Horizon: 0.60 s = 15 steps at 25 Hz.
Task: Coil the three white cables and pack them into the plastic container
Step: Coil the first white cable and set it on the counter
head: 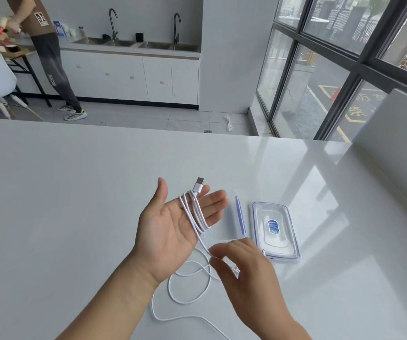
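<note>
Cable (195, 213) wraps left hand (165, 229); right hand (244, 271) pinches its slack.

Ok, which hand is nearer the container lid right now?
Right. The right hand is beside the lid, at its near-left corner; the left hand is farther left, with the cable wound round it.

The cable (195, 213) is wound around the fingers of the left hand (173, 229). From there it runs to the right hand (244, 273), which pinches it, and its loose length lies on the table (75, 192) between both wrists. The container (233, 217) sits just beyond the left fingertips, with the lid (274, 231) beside it, beyond the right hand.
</note>
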Tool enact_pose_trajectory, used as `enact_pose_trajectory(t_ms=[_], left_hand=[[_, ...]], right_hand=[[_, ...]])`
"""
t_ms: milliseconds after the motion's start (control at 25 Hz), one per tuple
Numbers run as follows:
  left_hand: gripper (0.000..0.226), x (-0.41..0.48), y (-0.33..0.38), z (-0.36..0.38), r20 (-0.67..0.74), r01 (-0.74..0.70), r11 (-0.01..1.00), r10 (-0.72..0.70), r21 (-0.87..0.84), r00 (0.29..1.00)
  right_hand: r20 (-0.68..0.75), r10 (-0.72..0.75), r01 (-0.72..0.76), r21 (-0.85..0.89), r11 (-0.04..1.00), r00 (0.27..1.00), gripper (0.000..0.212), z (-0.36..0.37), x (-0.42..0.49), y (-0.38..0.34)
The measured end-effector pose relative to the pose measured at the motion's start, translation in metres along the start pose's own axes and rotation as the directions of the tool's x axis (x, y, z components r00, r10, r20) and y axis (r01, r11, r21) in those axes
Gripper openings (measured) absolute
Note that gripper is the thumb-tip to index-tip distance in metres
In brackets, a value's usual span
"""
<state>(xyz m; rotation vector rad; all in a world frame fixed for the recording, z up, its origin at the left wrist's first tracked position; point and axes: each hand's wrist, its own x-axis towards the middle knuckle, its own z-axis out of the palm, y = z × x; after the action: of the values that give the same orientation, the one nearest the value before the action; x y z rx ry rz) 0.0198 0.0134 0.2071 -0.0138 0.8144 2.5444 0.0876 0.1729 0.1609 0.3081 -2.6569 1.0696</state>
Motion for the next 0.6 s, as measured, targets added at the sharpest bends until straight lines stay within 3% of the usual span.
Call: enact_pose_trajectory(t_ms=[120, 200, 280, 320, 400, 520, 600], left_hand=[[0.045, 0.001, -0.006, 0.006, 0.007, -0.010, 0.996, 0.010, 0.090, 1.000], [0.028, 0.001, -0.011, 0.006, 0.012, -0.030, 0.990, 0.029, 0.140, 1.000], [0.022, 0.001, -0.014, 0.005, 0.049, -0.043, 0.988, 0.036, 0.148, 0.998], [0.026, 0.001, -0.014, 0.004, 0.079, -0.042, 0.988, 0.030, 0.150, 0.996], [0.035, 0.002, -0.016, 0.001, 0.098, -0.014, 0.986, -0.002, 0.167, 0.995], [0.034, 0.003, -0.019, -0.003, 0.106, 0.033, 0.986, -0.051, 0.166, 0.993], [0.041, 0.005, -0.017, -0.004, 0.106, 0.075, 0.979, -0.096, 0.187, 0.990]], right_hand=[[-0.052, 0.095, -0.098, -0.051, 0.994, 0.994, 0.017, 0.006, 0.002, 0.014], [0.052, 0.304, -0.308, 0.214, 0.927, 0.951, 0.014, 0.002, 0.009, 0.014], [0.227, 0.437, -0.482, 0.572, 0.664, 0.871, 0.022, -0.003, 0.017, 0.011], [0.266, 0.453, -0.500, 0.674, 0.544, 0.851, 0.024, -0.005, 0.021, 0.010], [0.261, 0.457, -0.462, 0.787, 0.410, 0.850, 0.018, -0.008, 0.030, 0.009], [0.224, 0.470, -0.414, 0.840, 0.351, 0.854, 0.008, -0.007, 0.041, 0.010], [0.240, 0.468, -0.427, 0.836, 0.346, 0.850, 0.015, -0.007, 0.045, 0.013]])
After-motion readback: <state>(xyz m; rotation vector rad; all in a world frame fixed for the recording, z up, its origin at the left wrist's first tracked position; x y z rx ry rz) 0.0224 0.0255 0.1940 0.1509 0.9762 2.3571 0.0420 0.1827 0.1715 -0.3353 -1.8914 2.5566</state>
